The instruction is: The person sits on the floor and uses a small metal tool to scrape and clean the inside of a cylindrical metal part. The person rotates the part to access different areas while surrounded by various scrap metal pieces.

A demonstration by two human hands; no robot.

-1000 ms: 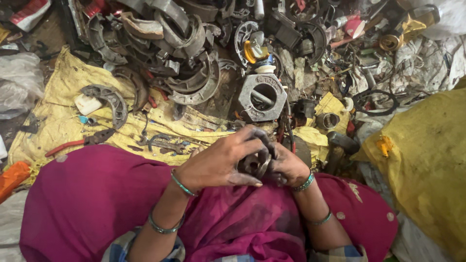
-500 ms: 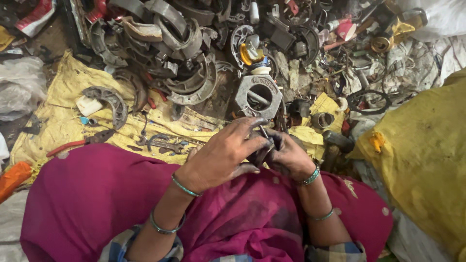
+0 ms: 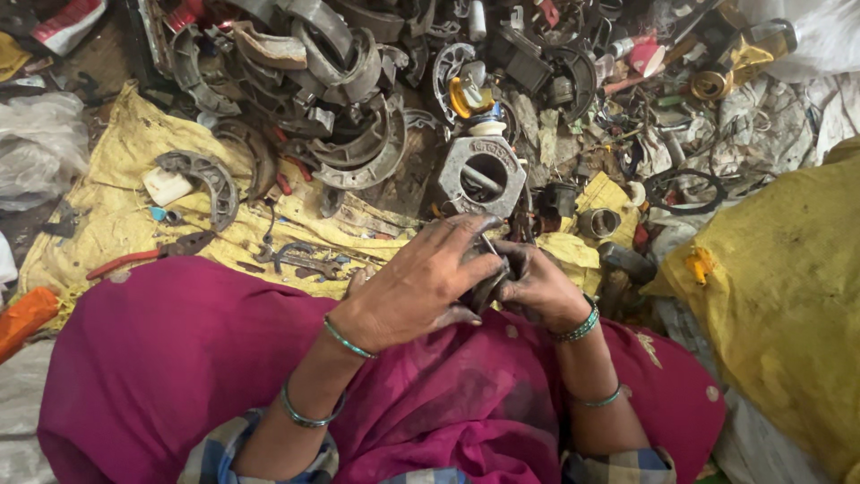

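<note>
My left hand and my right hand meet over my lap, both greasy. Together they grip a small dark metal part that is mostly hidden between the fingers. My left fingers wrap over its top; my right hand cups it from the right. Green bangles circle both wrists. A magenta cloth covers my knees just below the hands.
A hexagonal metal ring lies just beyond the hands. Curved brake shoes and scrap metal pile up at the back. A yellow sack sheet holds pliers and wrenches. A full yellow sack stands right. An orange object lies far left.
Both hands have stayed clasped on the small part and shifted slightly up and right in view. My left fingers have spread further over it.
</note>
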